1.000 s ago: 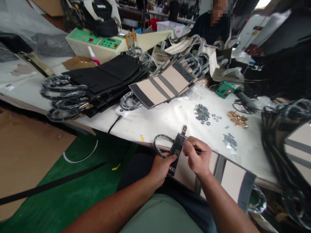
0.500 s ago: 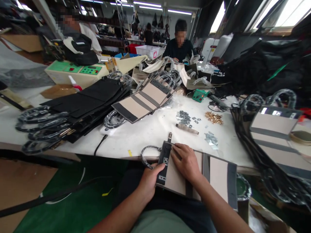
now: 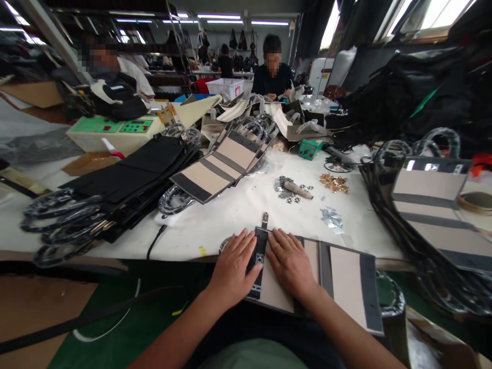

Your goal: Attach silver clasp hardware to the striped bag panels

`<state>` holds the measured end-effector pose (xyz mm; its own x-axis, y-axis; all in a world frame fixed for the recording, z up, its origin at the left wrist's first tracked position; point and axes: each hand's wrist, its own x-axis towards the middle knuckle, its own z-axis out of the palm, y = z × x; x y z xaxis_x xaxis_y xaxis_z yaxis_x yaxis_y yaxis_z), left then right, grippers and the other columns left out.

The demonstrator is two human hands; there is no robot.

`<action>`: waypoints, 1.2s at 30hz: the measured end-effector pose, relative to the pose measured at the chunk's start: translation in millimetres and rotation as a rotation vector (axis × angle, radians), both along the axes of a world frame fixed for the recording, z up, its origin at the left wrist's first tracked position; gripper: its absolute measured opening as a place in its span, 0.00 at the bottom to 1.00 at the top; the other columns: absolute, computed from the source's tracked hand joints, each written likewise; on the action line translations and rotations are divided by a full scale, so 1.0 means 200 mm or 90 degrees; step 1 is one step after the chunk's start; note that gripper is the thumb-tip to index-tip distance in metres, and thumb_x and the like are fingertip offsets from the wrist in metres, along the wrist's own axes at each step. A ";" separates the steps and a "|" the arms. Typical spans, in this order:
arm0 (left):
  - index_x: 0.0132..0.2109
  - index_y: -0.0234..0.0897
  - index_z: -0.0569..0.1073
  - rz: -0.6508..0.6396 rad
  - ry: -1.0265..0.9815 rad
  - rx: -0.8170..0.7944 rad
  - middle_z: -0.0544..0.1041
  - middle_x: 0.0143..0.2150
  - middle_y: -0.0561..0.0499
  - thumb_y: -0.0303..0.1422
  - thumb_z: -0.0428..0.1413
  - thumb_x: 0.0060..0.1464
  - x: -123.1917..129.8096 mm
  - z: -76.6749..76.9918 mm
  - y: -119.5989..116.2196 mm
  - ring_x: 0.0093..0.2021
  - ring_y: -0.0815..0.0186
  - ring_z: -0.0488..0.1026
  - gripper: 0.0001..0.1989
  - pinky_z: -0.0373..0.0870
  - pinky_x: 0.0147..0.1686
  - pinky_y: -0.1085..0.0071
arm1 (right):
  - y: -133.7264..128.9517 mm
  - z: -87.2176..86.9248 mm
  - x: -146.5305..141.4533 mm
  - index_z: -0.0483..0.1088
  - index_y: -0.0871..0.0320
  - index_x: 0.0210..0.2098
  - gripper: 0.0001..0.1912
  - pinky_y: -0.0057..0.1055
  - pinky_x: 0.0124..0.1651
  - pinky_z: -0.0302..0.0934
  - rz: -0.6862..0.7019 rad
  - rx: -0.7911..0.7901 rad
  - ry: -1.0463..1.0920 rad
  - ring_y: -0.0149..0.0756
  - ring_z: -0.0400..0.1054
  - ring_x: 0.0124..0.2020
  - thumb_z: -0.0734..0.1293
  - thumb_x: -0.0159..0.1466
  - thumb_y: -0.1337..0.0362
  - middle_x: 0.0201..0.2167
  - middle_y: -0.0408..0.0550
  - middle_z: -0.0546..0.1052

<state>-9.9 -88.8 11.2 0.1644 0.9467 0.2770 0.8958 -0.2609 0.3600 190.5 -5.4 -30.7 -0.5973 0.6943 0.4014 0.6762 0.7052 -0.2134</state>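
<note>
A beige and black bag panel (image 3: pixel 346 279) lies across my lap and the table's front edge. My left hand (image 3: pixel 235 266) is spread flat at the panel's left end, beside a black strip (image 3: pixel 261 238) with metal fittings. Its thumb rests by the square metal fitting (image 3: pixel 259 258). Right of the strip, my right hand (image 3: pixel 291 261) lies flat on the beige lining, fingers pointing forward. A metal clasp (image 3: pixel 265 220) sticks out past the panel's far edge. The left hand mostly hides a wrapped handle loop.
Stacked black panels (image 3: pixel 126 177) lie at the left, beige ones (image 3: pixel 215 169) behind. Metal plates (image 3: pixel 332 219), gold pieces (image 3: pixel 334 183) and a tapered tool (image 3: pixel 299 190) lie ahead. More panels (image 3: pixel 430 220) stand right. A person (image 3: pixel 272 72) sits across the table (image 3: pixel 238 218).
My left hand has moved up from the panel's left edge and spread flat over it, covering the handle loop. The tapered tool now lies on the small silver parts, farther back.
</note>
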 end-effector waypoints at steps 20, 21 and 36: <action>0.70 0.36 0.66 -0.036 0.119 -0.065 0.68 0.71 0.45 0.40 0.53 0.66 -0.05 -0.05 0.21 0.70 0.52 0.65 0.29 0.63 0.64 0.52 | -0.01 0.03 -0.05 0.70 0.58 0.64 0.20 0.55 0.71 0.57 -0.048 -0.076 0.024 0.52 0.63 0.69 0.61 0.74 0.64 0.66 0.59 0.71; 0.70 0.36 0.66 -0.040 0.127 -0.059 0.68 0.71 0.45 0.40 0.53 0.67 -0.06 -0.06 0.22 0.70 0.51 0.65 0.29 0.63 0.63 0.51 | -0.01 0.03 -0.06 0.69 0.58 0.65 0.21 0.55 0.71 0.57 -0.049 -0.078 0.016 0.52 0.62 0.69 0.61 0.74 0.64 0.67 0.59 0.70; 0.70 0.41 0.67 -0.050 0.225 0.029 0.70 0.70 0.48 0.42 0.53 0.66 -0.09 -0.13 0.22 0.66 0.49 0.69 0.28 0.64 0.62 0.50 | 0.04 0.11 -0.02 0.71 0.50 0.64 0.22 0.49 0.66 0.63 -0.021 -0.157 0.085 0.50 0.69 0.64 0.67 0.72 0.59 0.63 0.53 0.74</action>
<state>-27.5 -44.9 -15.2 0.3297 0.9154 0.2310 0.9392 -0.3430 0.0188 186.0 3.0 -8.2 -0.5256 0.7990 0.2920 0.6523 0.5989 -0.4645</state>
